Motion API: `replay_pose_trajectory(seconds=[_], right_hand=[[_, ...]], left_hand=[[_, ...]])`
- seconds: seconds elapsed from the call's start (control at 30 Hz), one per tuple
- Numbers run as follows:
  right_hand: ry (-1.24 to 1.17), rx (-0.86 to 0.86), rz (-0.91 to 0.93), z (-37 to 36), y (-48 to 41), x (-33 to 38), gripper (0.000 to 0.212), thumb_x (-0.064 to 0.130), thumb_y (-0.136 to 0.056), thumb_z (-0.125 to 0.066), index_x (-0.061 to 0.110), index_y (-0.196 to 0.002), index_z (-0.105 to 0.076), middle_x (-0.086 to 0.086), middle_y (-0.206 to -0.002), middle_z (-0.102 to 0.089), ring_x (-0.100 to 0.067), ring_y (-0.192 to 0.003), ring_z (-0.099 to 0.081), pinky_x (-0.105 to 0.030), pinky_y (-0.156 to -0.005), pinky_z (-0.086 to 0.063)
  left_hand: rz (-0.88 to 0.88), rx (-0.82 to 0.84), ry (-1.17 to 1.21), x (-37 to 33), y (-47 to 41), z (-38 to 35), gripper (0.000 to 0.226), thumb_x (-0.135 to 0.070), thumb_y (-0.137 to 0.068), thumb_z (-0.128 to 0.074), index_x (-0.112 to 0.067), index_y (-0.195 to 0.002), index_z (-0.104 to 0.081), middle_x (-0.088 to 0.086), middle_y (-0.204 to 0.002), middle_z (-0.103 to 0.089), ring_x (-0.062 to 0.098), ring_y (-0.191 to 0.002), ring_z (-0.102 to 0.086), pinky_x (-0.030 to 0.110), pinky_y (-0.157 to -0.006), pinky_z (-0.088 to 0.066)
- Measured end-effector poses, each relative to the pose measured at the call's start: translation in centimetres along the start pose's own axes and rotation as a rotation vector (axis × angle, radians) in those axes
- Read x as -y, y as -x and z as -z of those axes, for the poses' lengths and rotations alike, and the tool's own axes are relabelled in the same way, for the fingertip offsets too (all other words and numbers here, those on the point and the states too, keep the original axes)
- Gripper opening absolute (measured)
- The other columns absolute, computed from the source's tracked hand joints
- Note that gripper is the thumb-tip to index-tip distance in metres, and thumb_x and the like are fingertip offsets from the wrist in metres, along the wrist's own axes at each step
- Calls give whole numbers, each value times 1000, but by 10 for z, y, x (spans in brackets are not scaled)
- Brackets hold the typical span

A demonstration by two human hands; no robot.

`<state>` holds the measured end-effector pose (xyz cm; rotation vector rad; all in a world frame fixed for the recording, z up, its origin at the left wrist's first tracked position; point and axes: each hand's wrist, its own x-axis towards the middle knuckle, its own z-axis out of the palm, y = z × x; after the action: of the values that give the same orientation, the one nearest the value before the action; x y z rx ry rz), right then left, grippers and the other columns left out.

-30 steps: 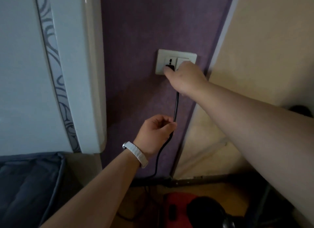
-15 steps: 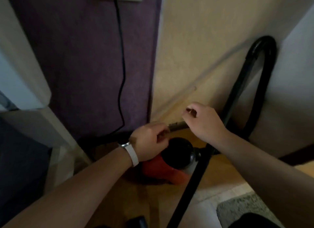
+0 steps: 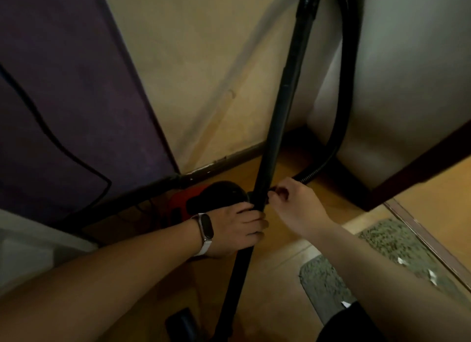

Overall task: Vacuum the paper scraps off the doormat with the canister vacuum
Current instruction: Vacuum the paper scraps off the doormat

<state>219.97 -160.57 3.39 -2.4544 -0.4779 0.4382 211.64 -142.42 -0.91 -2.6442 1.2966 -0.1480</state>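
Left hand [image 3: 239, 229] now around wand [image 3: 285, 99]

One view, head-worn, wide-angle. It looks forward and steeply down into a room corner, and straight lines bow toward the frame sides. Both forearms [image 3: 102, 278] enter from the bottom edge. The left hand [image 3: 237, 229] and its grip on the long black vacuum wand [image 3: 287, 87] sit near frame centre, close to the lens. Red-and-black canister vacuum [image 3: 214, 196] just beyond the grip. Grey-green shaggy doormat [image 3: 390, 242] below and right of the grip. Beige wall [image 3: 204, 61] above it.
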Motion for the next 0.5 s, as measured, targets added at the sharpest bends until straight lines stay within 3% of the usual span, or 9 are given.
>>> replay_pose_trajectory(seconds=[0.07, 0.13, 0.2, 0.33, 0.5], right_hand=[[-51, 25, -45, 5, -3, -10, 15, 37, -100, -54, 24, -92, -57, 1, -74, -61, -16, -61, -56, -29, -52, -40], [-97, 24, -73, 12, -5, -19, 16, 40, -100, -53, 24, -98, -58, 3, -79, -63, -16, -65, -60, -29, -54, -43], [-133, 49, -98, 18, -4, -29, 17, 41, -100, -53, 26, -98, -59, 4, -80, -63, -15, -67, -60, -29, -55, -44], [-201, 137, -108, 27, -4, -49, 17, 38, -99, -54, 25, -93, -62, 6, -72, -59, -11, -58, -52, -25, -53, -40], [-240, 190, -143, 41, 12, -68, 15, 30, -96, -57, 16, -91, -62, 4, -69, -56, -13, -56, -48, -21, -46, -37]], left_hand=[[-83, 92, -71, 4, -15, -6, 27, -25, -97, -42, -21, -111, -65, 2, -127, -61, 27, -126, -47, 47, -115, -19], [-148, 301, -132, 11, -32, -6, 21, -26, -90, -58, -22, -109, -66, 3, -126, -61, 29, -130, -44, 52, -117, -10], [-191, 468, -202, 17, -48, -2, 19, -25, -86, -63, -22, -104, -67, 3, -119, -64, 30, -124, -48, 54, -118, -10], [-270, 484, -251, 29, -66, 6, 3, -21, -82, -67, -22, -84, -66, -2, -91, -68, 26, -94, -60, 43, -100, -36], [-266, 433, -174, 42, -88, 21, 5, -25, -84, -62, -24, -82, -67, -5, -86, -66, 22, -89, -58, 36, -89, -38]])
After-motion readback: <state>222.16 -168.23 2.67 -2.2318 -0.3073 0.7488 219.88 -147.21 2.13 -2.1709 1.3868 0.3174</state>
